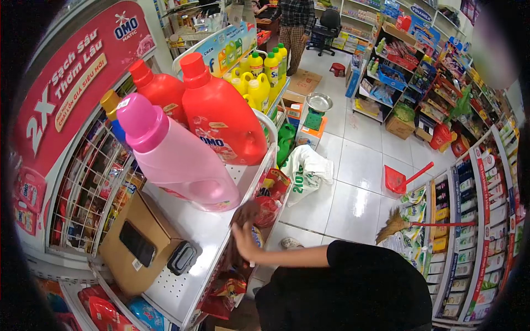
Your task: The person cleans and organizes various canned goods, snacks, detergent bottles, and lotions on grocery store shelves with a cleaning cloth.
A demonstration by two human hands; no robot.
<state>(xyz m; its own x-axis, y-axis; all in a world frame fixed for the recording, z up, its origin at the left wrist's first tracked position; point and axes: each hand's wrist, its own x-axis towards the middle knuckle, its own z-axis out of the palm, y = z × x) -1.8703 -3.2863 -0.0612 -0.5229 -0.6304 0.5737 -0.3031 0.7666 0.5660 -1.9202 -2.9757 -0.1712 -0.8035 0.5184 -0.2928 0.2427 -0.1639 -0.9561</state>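
From the lower right, my right hand (244, 244) reaches across to the front edge of the white shelf (212, 220). Its fingers are closed on a dark brown cloth (246, 214), which lies against the shelf's edge. Just above the hand, a pink bottle (185, 160) with a bright pink cap leans on the shelf. Two red detergent bottles (218, 113) stand behind it. Red packets (270, 204) hang or sit below the shelf edge, partly hidden by the hand and cloth. My left hand is not in view.
A cardboard box (118, 237) with a phone (137, 243) on it and a dark case (182, 257) sit on the shelf. On the floor are a white bag (309, 174), a red dustpan (398, 179) and a broom (393, 223). A person (295, 25) stands at the back.
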